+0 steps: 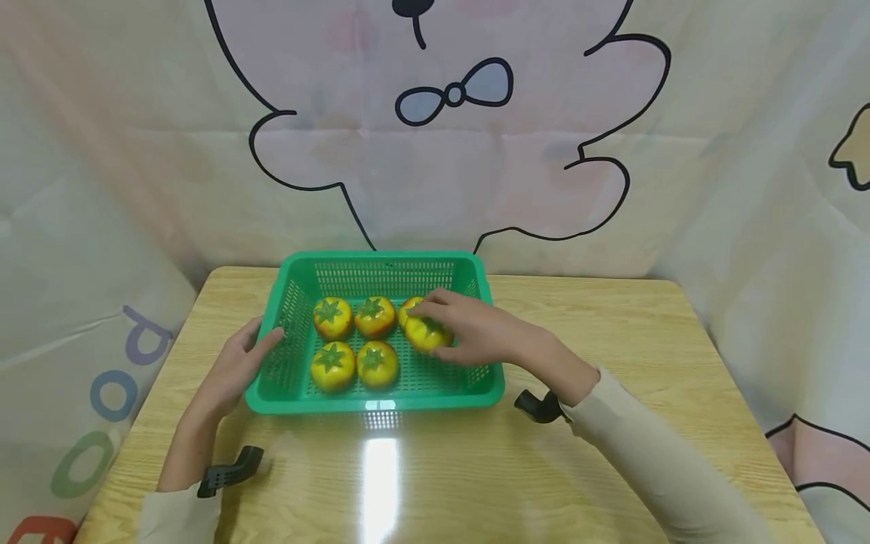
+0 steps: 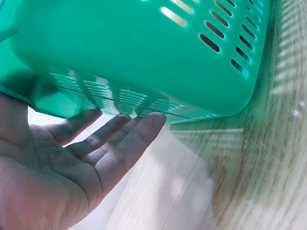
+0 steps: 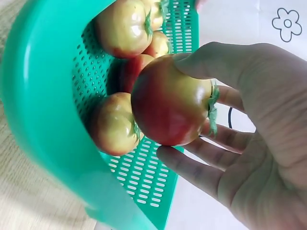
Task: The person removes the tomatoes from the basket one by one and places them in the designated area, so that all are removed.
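The right hand (image 1: pixel 476 329) grasps one fruit (image 1: pixel 424 338), seemingly unplaced, at the basket's (image 1: pixel 435 402) three o'clock, five others (image 1: pixel 332 369) already inside, left hand (image 1: pixel 238 364) straight-fingered at nine.

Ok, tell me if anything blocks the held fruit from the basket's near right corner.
Nothing visible does. The right hand holds the fruit over the basket, and no other fruit shows between it and that corner. In the head view, another fruit shows partly hidden behind it.
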`<state>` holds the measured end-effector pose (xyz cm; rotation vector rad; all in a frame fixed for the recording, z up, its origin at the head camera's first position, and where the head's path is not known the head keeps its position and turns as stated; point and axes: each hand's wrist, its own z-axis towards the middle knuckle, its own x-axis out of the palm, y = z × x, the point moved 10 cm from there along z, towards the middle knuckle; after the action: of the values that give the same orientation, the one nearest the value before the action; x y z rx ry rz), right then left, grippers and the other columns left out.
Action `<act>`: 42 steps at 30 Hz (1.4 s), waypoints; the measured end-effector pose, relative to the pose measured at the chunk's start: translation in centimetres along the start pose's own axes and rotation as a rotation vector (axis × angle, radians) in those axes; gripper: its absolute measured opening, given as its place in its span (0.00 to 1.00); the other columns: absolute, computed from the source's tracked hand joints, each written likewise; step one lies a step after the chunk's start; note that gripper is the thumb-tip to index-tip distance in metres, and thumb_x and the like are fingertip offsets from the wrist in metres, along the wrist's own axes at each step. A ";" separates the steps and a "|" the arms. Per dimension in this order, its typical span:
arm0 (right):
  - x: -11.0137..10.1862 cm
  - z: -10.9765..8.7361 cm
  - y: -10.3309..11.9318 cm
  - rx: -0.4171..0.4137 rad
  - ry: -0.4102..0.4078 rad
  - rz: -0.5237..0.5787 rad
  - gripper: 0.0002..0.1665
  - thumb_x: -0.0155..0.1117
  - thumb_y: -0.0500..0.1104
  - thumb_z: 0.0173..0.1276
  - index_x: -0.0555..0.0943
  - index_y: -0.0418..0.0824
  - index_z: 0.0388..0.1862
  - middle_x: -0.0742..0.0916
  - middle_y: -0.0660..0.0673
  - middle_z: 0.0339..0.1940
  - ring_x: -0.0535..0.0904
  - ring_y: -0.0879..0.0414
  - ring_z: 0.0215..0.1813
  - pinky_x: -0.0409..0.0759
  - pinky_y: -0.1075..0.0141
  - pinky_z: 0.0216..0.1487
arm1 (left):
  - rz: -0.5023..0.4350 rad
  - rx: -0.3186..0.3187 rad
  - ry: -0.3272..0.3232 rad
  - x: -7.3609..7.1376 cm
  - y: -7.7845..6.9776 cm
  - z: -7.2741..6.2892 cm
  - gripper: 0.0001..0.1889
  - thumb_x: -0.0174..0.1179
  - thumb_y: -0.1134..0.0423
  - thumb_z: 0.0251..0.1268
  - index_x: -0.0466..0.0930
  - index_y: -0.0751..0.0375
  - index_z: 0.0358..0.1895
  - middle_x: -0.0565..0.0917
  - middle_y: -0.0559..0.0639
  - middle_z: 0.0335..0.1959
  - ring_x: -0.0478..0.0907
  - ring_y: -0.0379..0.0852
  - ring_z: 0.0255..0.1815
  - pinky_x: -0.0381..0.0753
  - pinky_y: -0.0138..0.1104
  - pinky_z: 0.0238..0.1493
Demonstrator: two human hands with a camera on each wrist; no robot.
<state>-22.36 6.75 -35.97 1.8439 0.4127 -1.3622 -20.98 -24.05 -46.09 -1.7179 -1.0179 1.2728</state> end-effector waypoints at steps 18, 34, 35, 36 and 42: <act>-2.3 -2.5 -1.6 0.009 -0.245 0.035 0.36 0.73 0.44 0.71 0.75 0.45 0.77 0.75 0.42 0.74 0.81 0.47 0.67 0.85 0.54 0.63 | -0.036 0.018 0.003 -0.3 0.1 0.1 0.37 0.46 0.43 0.87 0.52 0.62 0.85 0.68 0.72 0.77 0.81 0.39 0.56 0.88 0.34 0.49; -3.6 -4.2 -3.9 0.041 -0.348 0.044 0.37 0.74 0.42 0.70 0.74 0.45 0.76 0.75 0.40 0.73 0.76 0.44 0.69 0.83 0.49 0.62 | -0.020 0.012 -0.006 -0.3 0.1 0.1 0.38 0.45 0.42 0.87 0.50 0.63 0.86 0.67 0.72 0.78 0.77 0.62 0.67 0.87 0.35 0.51; -3.6 -4.4 -4.1 0.048 -0.352 0.042 0.37 0.74 0.42 0.70 0.74 0.45 0.76 0.75 0.40 0.73 0.77 0.45 0.68 0.83 0.50 0.62 | -0.021 0.012 -0.005 -0.2 0.1 0.1 0.38 0.45 0.42 0.87 0.51 0.63 0.86 0.67 0.72 0.78 0.77 0.61 0.66 0.87 0.35 0.51; -3.7 -4.6 -4.3 0.054 -0.358 0.036 0.37 0.74 0.43 0.70 0.74 0.44 0.76 0.75 0.40 0.72 0.78 0.45 0.66 0.84 0.50 0.61 | -0.022 0.012 -0.003 -0.2 0.1 0.1 0.38 0.45 0.42 0.87 0.51 0.63 0.85 0.67 0.72 0.78 0.78 0.61 0.66 0.87 0.35 0.51; -4.3 -5.7 -5.5 0.080 -0.420 0.044 0.37 0.75 0.41 0.69 0.74 0.42 0.76 0.76 0.38 0.71 0.80 0.45 0.62 0.85 0.50 0.59 | -0.025 0.017 0.000 -0.1 0.1 0.1 0.38 0.46 0.42 0.87 0.52 0.63 0.85 0.68 0.72 0.77 0.79 0.56 0.63 0.88 0.36 0.51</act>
<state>-23.86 15.28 -33.58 1.5602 0.0994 -1.7033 -21.05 -24.15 -46.18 -1.6879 -1.0223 1.2619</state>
